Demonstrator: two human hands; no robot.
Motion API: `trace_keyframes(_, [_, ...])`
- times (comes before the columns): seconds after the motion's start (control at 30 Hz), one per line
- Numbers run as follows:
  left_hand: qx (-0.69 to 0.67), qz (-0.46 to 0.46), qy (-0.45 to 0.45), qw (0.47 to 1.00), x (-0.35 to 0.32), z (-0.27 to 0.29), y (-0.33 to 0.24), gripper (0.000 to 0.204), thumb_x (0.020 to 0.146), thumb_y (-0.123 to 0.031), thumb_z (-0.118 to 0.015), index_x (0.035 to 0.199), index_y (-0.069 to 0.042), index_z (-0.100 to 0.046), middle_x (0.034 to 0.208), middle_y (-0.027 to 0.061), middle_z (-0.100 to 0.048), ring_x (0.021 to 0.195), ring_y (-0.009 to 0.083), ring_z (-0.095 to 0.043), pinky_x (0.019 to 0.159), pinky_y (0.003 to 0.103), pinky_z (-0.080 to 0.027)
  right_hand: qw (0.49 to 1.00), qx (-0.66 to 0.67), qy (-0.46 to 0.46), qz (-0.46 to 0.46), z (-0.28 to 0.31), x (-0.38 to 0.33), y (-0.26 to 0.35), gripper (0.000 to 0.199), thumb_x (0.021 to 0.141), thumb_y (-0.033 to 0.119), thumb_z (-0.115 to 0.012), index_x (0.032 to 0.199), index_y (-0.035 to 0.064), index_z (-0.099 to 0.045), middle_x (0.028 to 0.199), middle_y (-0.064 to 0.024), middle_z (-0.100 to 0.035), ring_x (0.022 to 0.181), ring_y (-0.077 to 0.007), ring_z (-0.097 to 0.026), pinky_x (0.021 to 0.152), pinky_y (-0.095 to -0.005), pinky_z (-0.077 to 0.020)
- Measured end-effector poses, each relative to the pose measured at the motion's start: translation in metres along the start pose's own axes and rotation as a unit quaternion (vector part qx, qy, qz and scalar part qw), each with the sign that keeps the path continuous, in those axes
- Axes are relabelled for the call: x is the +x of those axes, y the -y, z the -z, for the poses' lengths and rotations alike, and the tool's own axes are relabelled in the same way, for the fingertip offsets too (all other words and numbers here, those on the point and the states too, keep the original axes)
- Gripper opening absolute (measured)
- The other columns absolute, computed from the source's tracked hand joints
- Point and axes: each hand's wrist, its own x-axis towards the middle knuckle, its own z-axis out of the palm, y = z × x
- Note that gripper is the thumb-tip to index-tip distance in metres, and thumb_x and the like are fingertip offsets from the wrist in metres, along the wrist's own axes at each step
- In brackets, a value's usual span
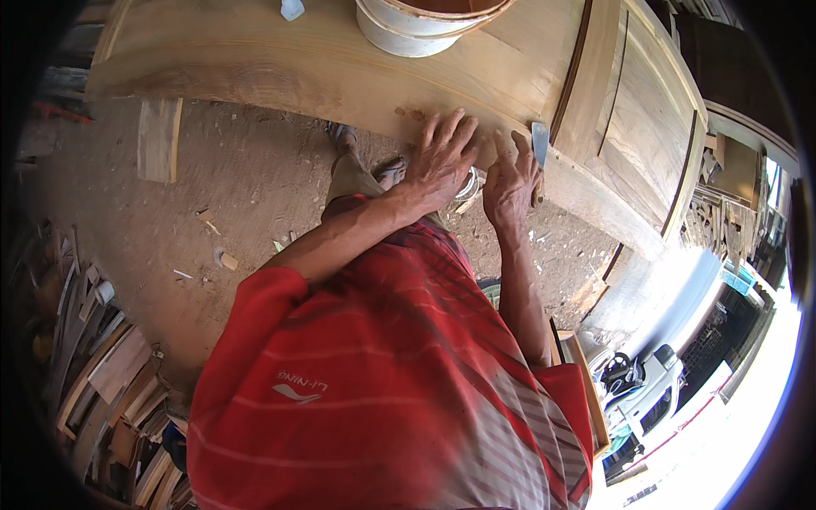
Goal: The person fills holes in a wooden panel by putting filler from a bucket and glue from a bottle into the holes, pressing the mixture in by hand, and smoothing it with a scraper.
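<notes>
My left hand [438, 157] rests with its fingers stretched out over the near edge of a large wooden door panel [280, 72]. Just to its right, my right hand [510, 187] has a putty knife [540, 143] in its grip. The knife's flat metal blade points away from me, beside the panel's edge, and part of its handle shows below my fingers. My right forefinger reaches onto the wood, close to my left fingertips. Small dark stains mark the panel left of my left hand.
A white bucket [408, 30] stands on the panel, with a pale blue scrap [291, 9] left of it. A wooden leg [160, 140] shows under the panel. Wood offcuts [115, 374] lie heaped at lower left. A white and black machine [642, 387] is at the right.
</notes>
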Motion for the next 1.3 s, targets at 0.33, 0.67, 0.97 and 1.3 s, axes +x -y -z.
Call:
trace_keyframes(0.33, [-0.279, -0.049, -0.056, 0.958, -0.045, 0.043, 0.022, 0.040, 0.085, -0.015, -0.081, 0.123, -0.006, -0.071, 0.121, 0.0113, -0.070, 0.110, 0.0306, -0.068, 0.096, 0.045, -0.055, 0.966, 0.066, -0.008, 0.251, 0.083, 0.225, 0.122, 0.024, 0.100, 0.014, -0.071, 0.122, 0.0050, -0.075, 0.102, -0.0105, -0.076, 0.088, -0.0212, -0.075, 0.082, -0.0348, -0.0594])
trace_keyframes(0.67, [-0.302, 0.271, 0.068, 0.911, -0.144, 0.072, 0.100, 0.039, 0.096, -0.024, -0.074, 0.128, -0.002, -0.070, 0.129, 0.0182, -0.072, 0.116, 0.0312, -0.071, 0.099, 0.039, -0.057, 0.899, -0.053, 0.333, 0.279, 0.007, 0.312, 0.132, 0.020, 0.100, 0.015, -0.070, 0.115, 0.0025, -0.075, 0.095, -0.0088, -0.077, 0.085, -0.0172, -0.073, 0.077, -0.0324, -0.0584])
trace_keyframes(0.97, [-0.713, 0.335, -0.003, 0.616, -0.104, 0.010, 0.040, 0.044, 0.107, -0.017, -0.064, 0.142, 0.008, -0.055, 0.131, 0.0211, -0.070, 0.126, 0.0260, -0.067, 0.104, 0.034, -0.056, 0.912, 0.015, 0.279, 0.301, 0.017, 0.311, 0.154, 0.020, 0.099, 0.016, -0.069, 0.109, -0.0010, -0.075, 0.088, -0.0078, -0.075, 0.078, -0.0148, -0.070, 0.071, -0.0314, -0.0567])
trace_keyframes(1.3, [-0.820, 0.419, -0.069, 0.385, -0.054, 0.003, 0.006, 0.052, 0.111, -0.028, -0.053, 0.144, 0.012, -0.045, 0.148, 0.0282, -0.053, 0.141, 0.0347, -0.053, 0.120, 0.044, -0.046, 0.950, 0.119, 0.203, 0.204, 0.123, 0.267, 0.112, 0.028, 0.102, 0.020, -0.073, 0.124, 0.0020, -0.075, 0.101, -0.0080, -0.078, 0.091, -0.0151, -0.075, 0.083, -0.0304, -0.0596])
